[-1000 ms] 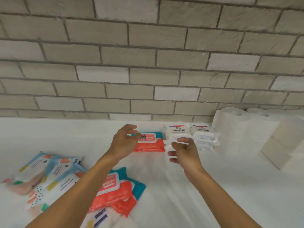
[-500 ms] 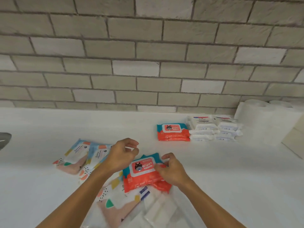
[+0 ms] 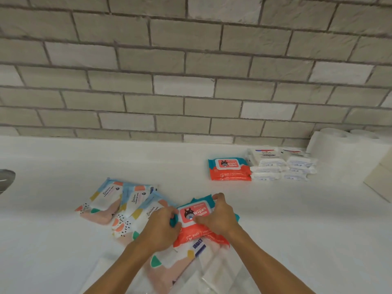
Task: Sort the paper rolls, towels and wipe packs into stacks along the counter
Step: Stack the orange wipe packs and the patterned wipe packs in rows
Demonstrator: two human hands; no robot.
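Worktop: the white worktop (image 3: pixel 286 230) runs left to right and meets a grey brick wall (image 3: pixel 191 81) at the back. Its near edge is out of view.
Room, left: a broad bare stretch lies between the wall and the loose packs. A grey metal object (image 3: pixel 6 179) pokes in at the left frame edge.
Room, middle: bare surface separates the hands from the sorted row behind.
Room, right: bare worktop lies in front of the sorted row, out to the right frame edge.
Sorted row: near the wall stands a red pack stack (image 3: pixel 229 169). Just beside it are white wipe packs (image 3: pixel 280 166) in two piles, then upright paper rolls (image 3: pixel 343 153). A beige folded stack (image 3: pixel 379 183) is cut off by the frame.
Loose heap: pastel patterned packs (image 3: pixel 118 200) overlap in a fan left of the hands, and another lies under them. A clear plastic bag (image 3: pixel 212 276) is at the bottom.
Task thing: a red-and-teal wipe pack (image 3: pixel 194 212) sits lid up on top of the heap in the near middle, well apart from the red pack stack. Whether it is resting or lifted I cannot tell.
Left hand (image 3: pixel 161 225): its fingers are curled round the pack's left edge, gripping it.
Right hand (image 3: pixel 218 217): the thumb presses on the lid and the fingers hook over the far right corner, gripping the same pack.
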